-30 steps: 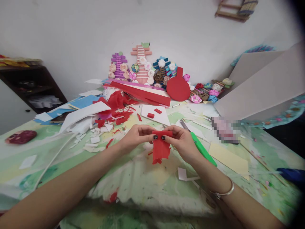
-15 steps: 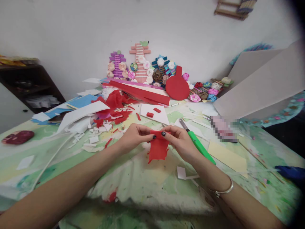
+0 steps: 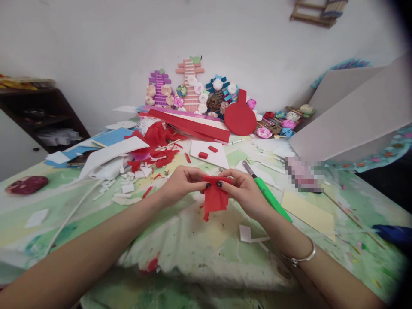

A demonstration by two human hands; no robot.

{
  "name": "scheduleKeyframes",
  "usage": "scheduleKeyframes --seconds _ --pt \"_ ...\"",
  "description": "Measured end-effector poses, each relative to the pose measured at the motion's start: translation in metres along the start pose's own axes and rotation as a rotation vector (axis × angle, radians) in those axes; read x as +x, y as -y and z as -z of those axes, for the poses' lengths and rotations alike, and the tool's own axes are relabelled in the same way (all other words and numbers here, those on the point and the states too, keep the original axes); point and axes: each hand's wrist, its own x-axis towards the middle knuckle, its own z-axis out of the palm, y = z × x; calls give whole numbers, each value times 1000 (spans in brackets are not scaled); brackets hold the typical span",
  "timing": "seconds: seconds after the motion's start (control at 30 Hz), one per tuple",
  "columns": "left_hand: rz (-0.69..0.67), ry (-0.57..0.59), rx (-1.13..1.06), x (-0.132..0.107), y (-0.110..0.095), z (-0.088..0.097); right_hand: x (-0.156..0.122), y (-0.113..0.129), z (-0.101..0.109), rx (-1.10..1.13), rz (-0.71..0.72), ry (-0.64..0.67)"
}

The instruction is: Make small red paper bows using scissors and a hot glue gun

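Between both hands a small piece of red crepe paper (image 3: 216, 199) hangs down, its lower edge ragged. My left hand (image 3: 186, 184) pinches its upper left part between thumb and fingers. Its upper right part is gripped by my right hand (image 3: 241, 186), thumb in front and fingers behind; whether something lies under the paper is hidden. Beside my right wrist rests a green utility knife (image 3: 272, 199) with its blade out. Beyond the hands, two small red blocks (image 3: 203, 155) sit on a white foam board (image 3: 222, 159).
Red paper scraps (image 3: 157, 137) and white foam offcuts (image 3: 128, 188) litter the left side. A red round-bodied cutout (image 3: 240, 118) leans among flower-decorated stick crafts (image 3: 190, 86) at the wall. A cream card (image 3: 307, 214) and a thin stick (image 3: 350, 216) lie right; a large grey board (image 3: 350, 111) stands behind.
The red paper has shifted slightly, and its hanging lower part is more creased and bunched. Both hands keep nearly the same place and still pinch it.
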Motion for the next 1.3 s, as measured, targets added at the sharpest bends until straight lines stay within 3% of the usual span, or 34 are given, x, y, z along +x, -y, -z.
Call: scheduleKeyframes --seconds 0.13,0.47,0.6,0.8,1.03,1.3 --pt "-12 -4 -71 1 4 1 1 -3 2 54 -4 -22" --pt "65 119 -390 2 8 2 -1 3 0 313 -37 -8" --pt "71 119 -345 2 8 3 -2 6 -1 376 -47 -11" --pt "-24 15 -27 3 7 3 -1 3 0 430 -111 -14" --pt "-79 17 28 2 3 2 0 -6 -1 130 -17 4" --pt "-66 85 -15 1 1 2 4 -12 3 10 -1 7"
